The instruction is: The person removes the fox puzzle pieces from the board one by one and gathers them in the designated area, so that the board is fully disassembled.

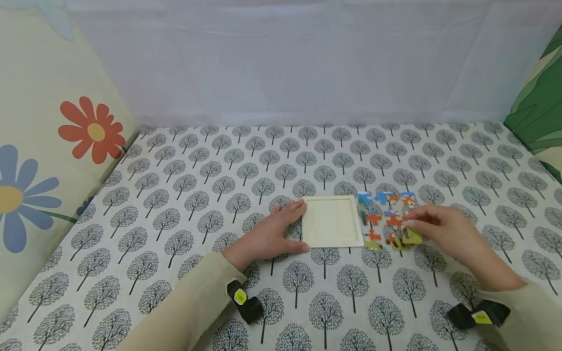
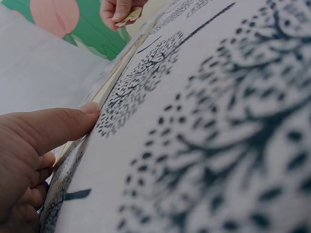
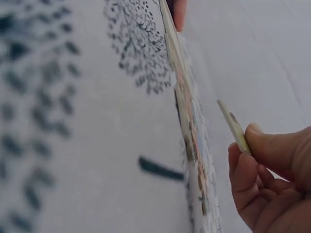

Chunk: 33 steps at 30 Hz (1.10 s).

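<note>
A pale wooden puzzle tray (image 1: 330, 222) lies flat on the tree-print cloth, its recess bare. My left hand (image 1: 270, 236) holds the tray at its left side, fingers by the far corner and thumb by the near corner. My right hand (image 1: 456, 234) pinches a jigsaw piece (image 3: 235, 128) between thumb and fingertips, raised off the cloth in the right wrist view. Loose jigsaw pieces (image 1: 374, 219) with orange, blue and green printing are spread just right of the tray, touching or close to one another. My right fingers partly cover the pieces at the right of the group.
The tree-print cloth (image 1: 325, 282) covers the table. A white sheet (image 1: 307, 63) hangs at the back. Side panels show painted flowers (image 1: 94, 131) on the left and green leaves (image 1: 540, 107) on the right. A black band with a yellow label (image 1: 240, 296) is on the left wrist.
</note>
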### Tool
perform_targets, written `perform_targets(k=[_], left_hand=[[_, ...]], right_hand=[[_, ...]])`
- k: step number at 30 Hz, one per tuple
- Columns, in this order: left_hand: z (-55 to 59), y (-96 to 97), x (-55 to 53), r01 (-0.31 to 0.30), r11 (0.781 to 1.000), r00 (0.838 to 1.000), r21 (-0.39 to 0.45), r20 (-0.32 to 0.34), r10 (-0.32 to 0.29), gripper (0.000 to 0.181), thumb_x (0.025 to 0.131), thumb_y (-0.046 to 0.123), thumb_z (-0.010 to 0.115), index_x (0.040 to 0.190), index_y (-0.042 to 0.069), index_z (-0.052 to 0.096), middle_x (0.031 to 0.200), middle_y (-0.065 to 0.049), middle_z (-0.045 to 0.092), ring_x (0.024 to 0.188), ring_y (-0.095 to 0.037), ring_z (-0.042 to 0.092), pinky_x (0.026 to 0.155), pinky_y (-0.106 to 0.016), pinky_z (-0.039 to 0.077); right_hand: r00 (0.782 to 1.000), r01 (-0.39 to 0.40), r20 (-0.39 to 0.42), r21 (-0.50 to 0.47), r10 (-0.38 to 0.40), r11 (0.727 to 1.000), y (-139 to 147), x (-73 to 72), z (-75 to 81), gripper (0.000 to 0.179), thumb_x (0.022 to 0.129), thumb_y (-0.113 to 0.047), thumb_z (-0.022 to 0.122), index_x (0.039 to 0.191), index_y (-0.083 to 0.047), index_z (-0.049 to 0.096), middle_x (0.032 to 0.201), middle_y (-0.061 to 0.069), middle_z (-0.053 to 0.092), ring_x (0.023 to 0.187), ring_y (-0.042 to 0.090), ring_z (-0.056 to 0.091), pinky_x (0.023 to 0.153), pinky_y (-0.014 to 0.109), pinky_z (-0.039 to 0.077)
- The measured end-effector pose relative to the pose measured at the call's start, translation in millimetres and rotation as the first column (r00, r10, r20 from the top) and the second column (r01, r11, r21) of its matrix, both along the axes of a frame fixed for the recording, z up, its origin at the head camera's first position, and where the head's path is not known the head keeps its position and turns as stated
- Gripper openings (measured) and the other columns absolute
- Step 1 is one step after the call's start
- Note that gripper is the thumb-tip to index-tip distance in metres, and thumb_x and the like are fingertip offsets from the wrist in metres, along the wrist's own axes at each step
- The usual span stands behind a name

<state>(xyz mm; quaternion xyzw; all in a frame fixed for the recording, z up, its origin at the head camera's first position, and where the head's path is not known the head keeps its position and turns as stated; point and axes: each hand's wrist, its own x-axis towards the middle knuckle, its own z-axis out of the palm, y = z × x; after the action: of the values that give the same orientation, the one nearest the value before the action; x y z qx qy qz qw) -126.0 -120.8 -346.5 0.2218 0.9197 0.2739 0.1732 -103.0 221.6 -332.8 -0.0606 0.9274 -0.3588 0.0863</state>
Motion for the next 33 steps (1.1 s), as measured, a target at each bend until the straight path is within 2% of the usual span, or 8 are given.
perform_targets(k=[5,15,18,25,33], left_hand=[[0.8,-0.4,-0.2,0.004,1.0,1.0,-0.008,-0.004,-0.004,0.092,0.077,0.039,0.072,0.147,0.012,0.02,0.155,0.0,0.011,0.142,-0.027,0.006,0.115,-0.044,0.004],[1.3,-0.6,-0.6,0.005,1.0,1.0,-0.004,-0.001,-0.005,0.091,0.077,0.038,0.072,0.147,0.012,0.02,0.155,0.001,0.011,0.142,-0.026,0.005,0.116,-0.043,0.004],[1.3,-0.5,-0.5,0.005,1.0,1.0,0.004,-0.001,-0.005,0.091,0.077,0.038,0.072,0.147,0.011,0.021,0.155,0.0,0.011,0.142,-0.028,0.005,0.115,-0.044,0.003],[0.4,-0.1,-0.5,0.0,1.0,1.0,0.004,0.002,0.0,0.091,0.077,0.038,0.073,0.147,0.012,0.021,0.155,0.001,0.011,0.142,-0.03,0.005,0.115,-0.045,0.004],[1.1,0.3,-0.4,0.003,1.0,1.0,-0.012,0.006,-0.003,0.091,0.077,0.039,0.072,0.147,0.013,0.021,0.155,0.002,0.011,0.142,-0.029,0.004,0.115,-0.045,0.005]], right_hand=[[1.0,0.011,0.014,0.008,-0.011,1.0,12,1.9,-4.1,0.032,0.093,-0.03,0.056,0.109,-0.004,0.064,0.077,0.004,0.06,0.062,0.011,0.051,0.05,0.025,0.046],[0.998,0.018,0.064,0.001,-0.018,1.0,23,-0.8,-11.2,0.029,0.093,-0.026,0.056,0.109,-0.002,0.063,0.082,0.004,0.062,0.065,0.011,0.051,0.051,0.025,0.045],[0.999,0.02,0.041,0.034,-0.022,0.999,22,-1.5,-12.6,0.027,0.092,-0.024,0.057,0.106,-0.002,0.064,0.083,0.004,0.064,0.066,0.011,0.052,0.052,0.024,0.046],[0.998,0.008,-0.063,0.182,0.003,0.983,17,-1.7,-15.0,0.025,0.09,-0.026,0.06,0.102,-0.006,0.066,0.085,0.004,0.065,0.072,0.014,0.054,0.058,0.026,0.045],[0.994,-0.003,-0.11,0.215,0.027,0.977,12,2.0,-12.0,0.019,0.087,-0.023,0.063,0.098,-0.007,0.067,0.085,0.004,0.066,0.071,0.014,0.055,0.059,0.027,0.045]])
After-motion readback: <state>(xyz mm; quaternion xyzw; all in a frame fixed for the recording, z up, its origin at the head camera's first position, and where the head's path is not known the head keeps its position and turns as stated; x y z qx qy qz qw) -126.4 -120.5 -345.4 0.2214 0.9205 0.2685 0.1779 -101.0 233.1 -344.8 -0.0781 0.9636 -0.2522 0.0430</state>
